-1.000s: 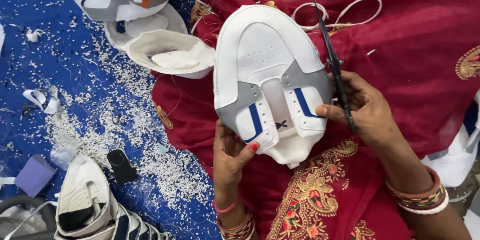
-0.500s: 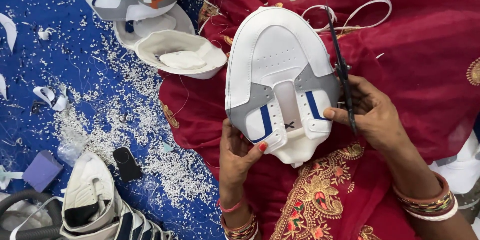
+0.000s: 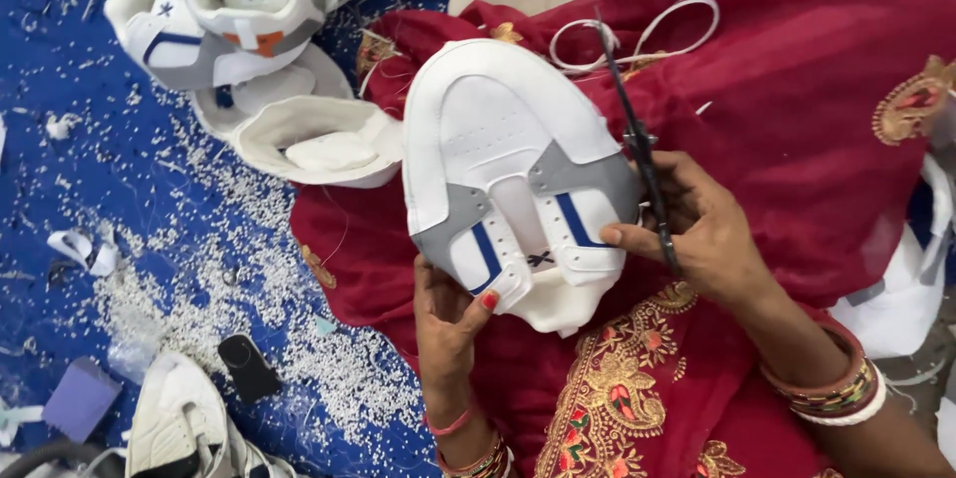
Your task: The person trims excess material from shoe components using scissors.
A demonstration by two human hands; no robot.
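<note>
I see a flat shoe upper at the frame's centre, lying over a lap draped in red cloth. My left hand pinches its lower left edge, thumb on the grey panel beside the blue stripe. My right hand is closed round scissors and also presses the upper's right edge with its fingertips; the blades run up toward the top of the frame, and I cannot tell whether they are parted.

Judging by the scene, trimming is partly done: white strips lie on the cloth above the upper, and white crumbs litter the blue floor at left. A pile of uppers sits in the upper left; which of them are finished I cannot tell.

The upper's long axis runs nearly vertical in the frame, leaning slightly left at the top. Its rounded toe points to the upper edge, its tongue to the bottom.
</note>
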